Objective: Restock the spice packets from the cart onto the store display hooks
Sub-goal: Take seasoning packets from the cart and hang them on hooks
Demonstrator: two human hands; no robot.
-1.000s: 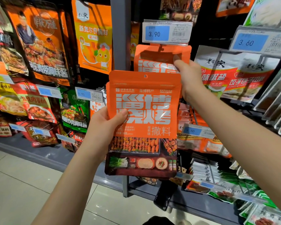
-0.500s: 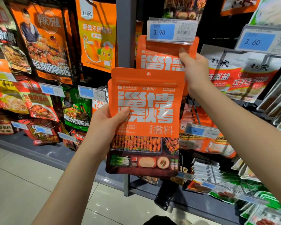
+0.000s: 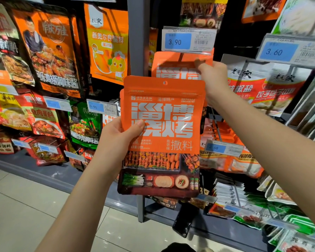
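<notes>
Your left hand (image 3: 116,140) grips the spice packets (image 3: 164,124) at frame centre, thumb across the front. Your right hand (image 3: 213,79) pinches the top of the hanging packet (image 3: 171,64), upper centre. They are likely light, floppy and slick, so hold them near the punched hole.

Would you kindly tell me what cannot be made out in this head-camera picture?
1. Head view: the upper packet's hanging hole, covered by the 3.90 price tag.
2. Head view: the upper packet's lower part, behind the front packet in the left hand.
3. Head view: the right hand's fingertips, behind the upper packet; only the thumb shows.
4. Head view: the cart, outside the frame.
5. Head view: the lower-left price labels, blurred.
</notes>
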